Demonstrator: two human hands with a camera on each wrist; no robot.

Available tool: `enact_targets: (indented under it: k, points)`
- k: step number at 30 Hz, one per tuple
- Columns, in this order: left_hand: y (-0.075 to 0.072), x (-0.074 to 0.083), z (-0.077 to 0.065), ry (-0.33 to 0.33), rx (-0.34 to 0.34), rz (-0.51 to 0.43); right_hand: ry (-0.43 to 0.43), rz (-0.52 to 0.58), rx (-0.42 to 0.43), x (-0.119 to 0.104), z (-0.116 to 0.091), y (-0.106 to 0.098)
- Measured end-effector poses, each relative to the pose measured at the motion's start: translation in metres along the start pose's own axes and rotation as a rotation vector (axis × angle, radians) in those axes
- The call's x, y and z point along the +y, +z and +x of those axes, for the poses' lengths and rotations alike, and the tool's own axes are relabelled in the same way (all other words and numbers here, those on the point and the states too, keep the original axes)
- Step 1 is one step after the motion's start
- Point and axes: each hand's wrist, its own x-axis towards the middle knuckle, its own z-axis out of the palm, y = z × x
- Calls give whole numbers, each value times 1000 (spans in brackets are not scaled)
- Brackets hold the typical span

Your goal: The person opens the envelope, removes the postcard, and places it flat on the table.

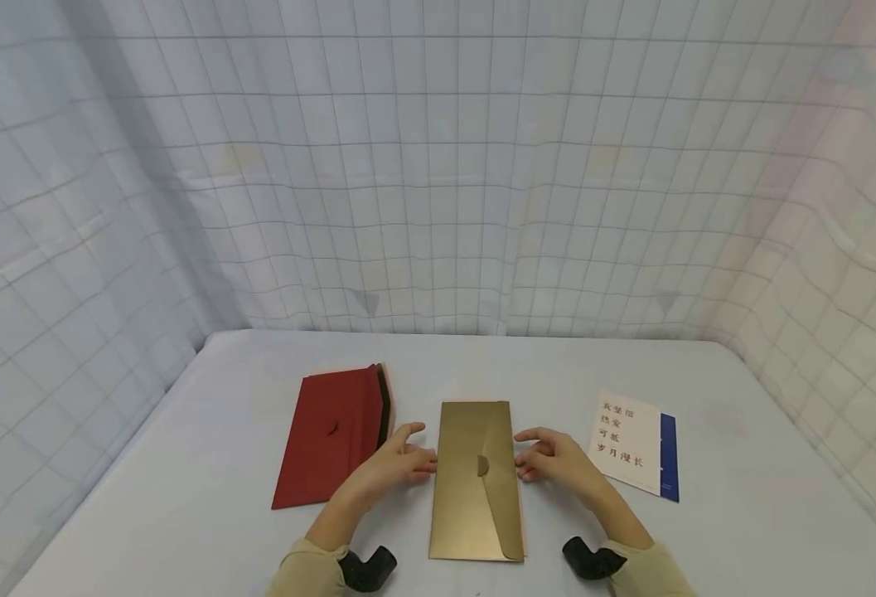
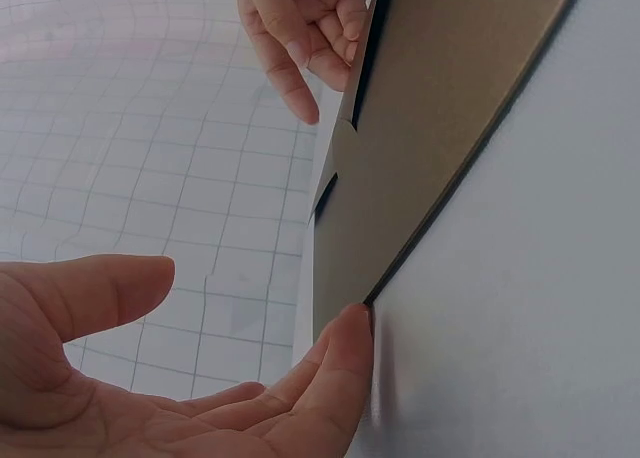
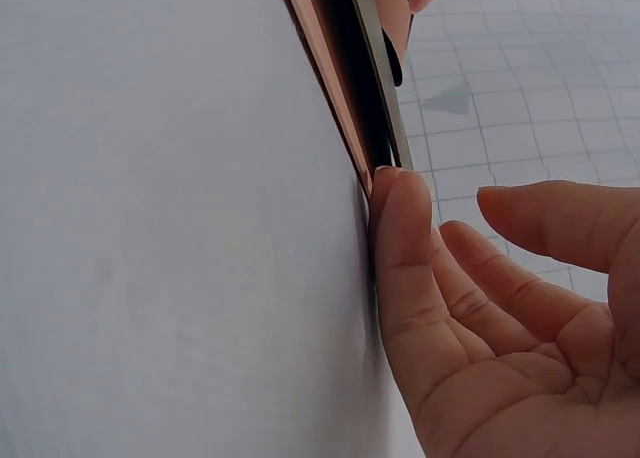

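Note:
A gold envelope [image 1: 460,489] with a tucked flap lies upright on the white table between my two hands. My left hand [image 1: 394,466] touches its left edge with the lower fingertips, thumb held apart, as the left wrist view shows. On the opposite side my right hand [image 1: 558,463] has its fingertips at the right edge. Seen from the right wrist, the envelope's edge [image 3: 385,98] stands slightly parted, with a pinkish layer and a dark gap beneath the gold. Neither hand's thumb closes on the envelope.
Left of the gold envelope lies a stack of red envelopes [image 1: 321,444], close to my left forearm. A cream card with Chinese characters [image 1: 620,452] overlaps a dark blue card [image 1: 669,460] on the right. Behind the table [image 1: 527,361] hangs a white gridded curtain [image 1: 438,207].

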Motion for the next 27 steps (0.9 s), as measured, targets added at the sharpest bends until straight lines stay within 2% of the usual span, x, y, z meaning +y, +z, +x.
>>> enact_targets:
  k: [4,9,17,21,27]
  points:
    - [1,2,2,1,19,-28,-14,12,9,-3,0,0]
    - [2,2,2,-7,26,-17,-19,39,0,-3,-1,0]
    - [4,-2,0,-4,14,12,14,153,-83,2,-5,6]
    - [4,-4,-2,-8,28,4,8,160,-47,5,-3,14]
    - [5,-2,1,58,39,-14,13,164,15,0,-3,12]
